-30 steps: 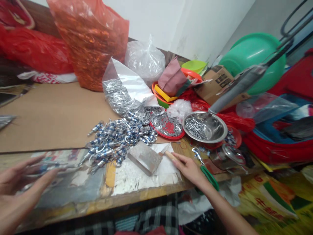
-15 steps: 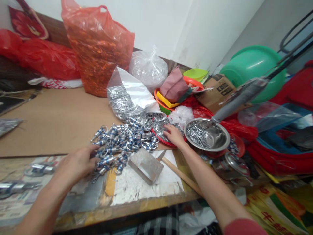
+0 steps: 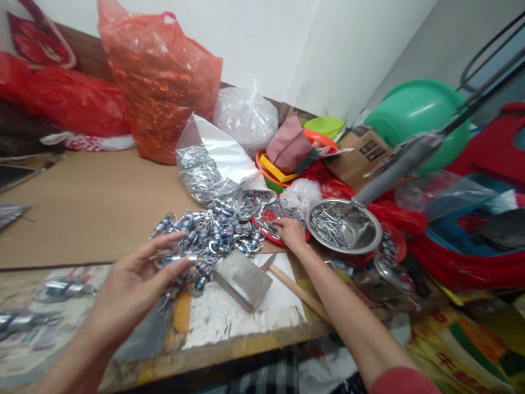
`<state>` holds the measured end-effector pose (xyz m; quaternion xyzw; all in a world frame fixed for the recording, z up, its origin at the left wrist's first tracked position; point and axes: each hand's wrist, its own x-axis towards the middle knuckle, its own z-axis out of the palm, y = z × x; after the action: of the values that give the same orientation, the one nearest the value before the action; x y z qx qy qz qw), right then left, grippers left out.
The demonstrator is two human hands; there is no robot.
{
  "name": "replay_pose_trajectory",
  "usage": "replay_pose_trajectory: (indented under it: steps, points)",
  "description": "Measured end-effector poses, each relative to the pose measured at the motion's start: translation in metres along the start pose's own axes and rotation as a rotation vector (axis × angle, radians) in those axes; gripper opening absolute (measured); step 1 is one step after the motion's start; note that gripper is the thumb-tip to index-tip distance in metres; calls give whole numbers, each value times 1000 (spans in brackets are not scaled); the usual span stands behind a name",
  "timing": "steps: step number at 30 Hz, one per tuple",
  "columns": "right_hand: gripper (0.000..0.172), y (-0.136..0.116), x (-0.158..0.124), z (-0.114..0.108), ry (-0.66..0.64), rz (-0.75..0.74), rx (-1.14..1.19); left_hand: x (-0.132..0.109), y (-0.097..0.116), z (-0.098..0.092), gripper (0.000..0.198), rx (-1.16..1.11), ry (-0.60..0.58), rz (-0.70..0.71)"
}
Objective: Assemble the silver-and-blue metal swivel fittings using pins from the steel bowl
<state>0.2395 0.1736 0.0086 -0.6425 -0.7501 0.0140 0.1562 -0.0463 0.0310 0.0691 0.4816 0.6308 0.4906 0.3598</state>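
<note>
My left hand (image 3: 139,279) is held over the left part of a pile of small silver and blue metal fittings (image 3: 221,230). Its thumb and fingers are spread apart, with fittings visible behind the gap. My right hand (image 3: 290,232) reaches into a red tray (image 3: 270,214) of small metal parts. Its fingertips are pressed together down at the parts; what they pinch is too small to name. Between the hands a grey metal block (image 3: 243,279) lies on white paper (image 3: 229,323), beside a wooden-handled tool (image 3: 301,293).
Right of the tray is a steel bowl (image 3: 344,225) with metal pins. Behind are an open plastic bag (image 3: 209,164) of silver parts and a large orange bag (image 3: 164,87). A grey bar (image 3: 397,169) slants over the bowl.
My left hand has moved right and its fingers have opened wider. My right fingers have come together in the tray, where more red bottom shows. The view has shifted slightly.
</note>
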Motion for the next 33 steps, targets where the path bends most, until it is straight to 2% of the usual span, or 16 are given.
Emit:
replay_pose_trajectory:
  steps: [1, 2, 5, 8, 11, 14, 19, 20, 22, 24, 30, 33]
  points:
    - [19, 1, -2, -1, 24, 17, -1, -5, 0, 12, 42, -74, -93, -69]
    - [19, 1, -4, -2, 50, 33, 1, -10, -2, 23, 38, -118, -136, -108]
    - [21, 2, -11, -5, 114, 80, 15, -22, -13, 52, 27, -73, -126, -112]
    - [21, 7, -15, -10, 140, 111, 57, -29, -24, 65, 26, 12, -134, -85]
    - [25, 12, -17, -18, 165, 120, 144, -32, -29, 64, 27, 91, -168, -17]
    - [23, 3, -26, -29, 179, 101, 276, -34, -29, 60, 30, 158, -188, 42]
    - [12, -56, -78, -43, 120, 0, 554, -39, -31, 62, 39, 140, -119, 99]
    - [8, -69, -90, -45, 112, -68, 700, -40, -33, 63, 40, 138, -101, 127]
    - [12, -91, -112, -47, 97, -174, 880, -41, -37, 65, 41, 143, -77, 203]
    - [18, -105, -126, -47, 100, -236, 957, -41, -39, 66, 39, 152, -75, 275]
    - [17, -111, -131, -44, 51, -96, 1017, -39, -36, 63, 25, 148, -100, 394]
    - [17, -109, -132, -44, 4, -86, 1083, -39, -31, 61, 15, 73, -130, 386]
